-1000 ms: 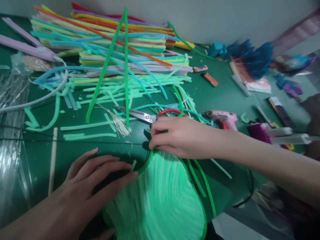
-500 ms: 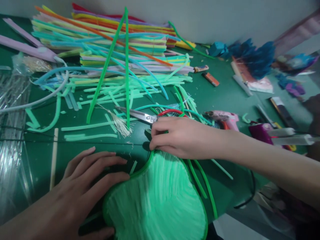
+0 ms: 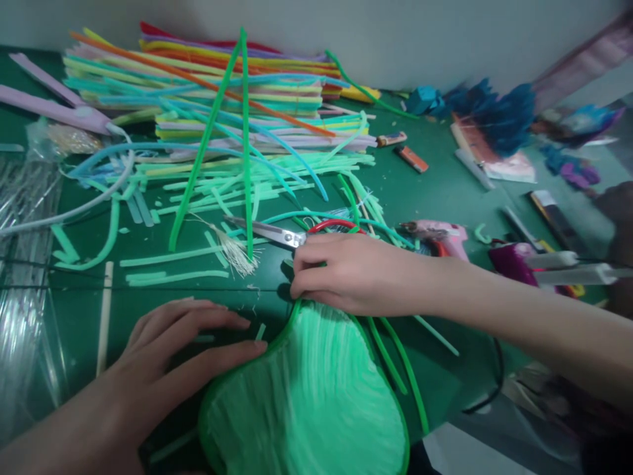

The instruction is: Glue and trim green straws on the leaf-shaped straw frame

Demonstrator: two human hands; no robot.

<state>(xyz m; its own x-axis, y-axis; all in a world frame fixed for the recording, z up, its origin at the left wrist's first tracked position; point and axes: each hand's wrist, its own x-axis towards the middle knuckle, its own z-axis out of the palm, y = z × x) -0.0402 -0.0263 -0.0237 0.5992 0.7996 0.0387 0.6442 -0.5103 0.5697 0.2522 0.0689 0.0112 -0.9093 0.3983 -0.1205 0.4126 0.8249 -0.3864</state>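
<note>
A pear-shaped panel [image 3: 321, 389] covered in light green pipe-cleaner strands lies at the bottom centre, edged with a darker green pipe cleaner [image 3: 277, 353]. At its narrow top, my right hand [image 3: 341, 274] has its fingers pinched together on the edging; the fingertips partly hide what they grip. My left hand [image 3: 173, 363] is on the left side with fingers spread, its thumb resting along the panel's edge. Just beyond my right hand lie scissors [image 3: 277, 232] with red handles, partly covered by it. Two loose green pipe cleaners [image 3: 408, 369] extend beside the panel's right side.
Bundles of coloured pipe cleaners [image 3: 198, 92] fill the back of the green table. A bent green pipe cleaner [image 3: 246, 145] crosses them. To the right are a pink glue gun [image 3: 440, 232] and blue feathery pieces [image 3: 504, 119]. A lilac tool [image 3: 74, 112] and wooden stick [image 3: 105, 316] are left.
My left thumb has slid slightly up along the panel's edge, and its other fingers have shifted a little. My right hand keeps its pinch at the top. The view has tilted slightly.
</note>
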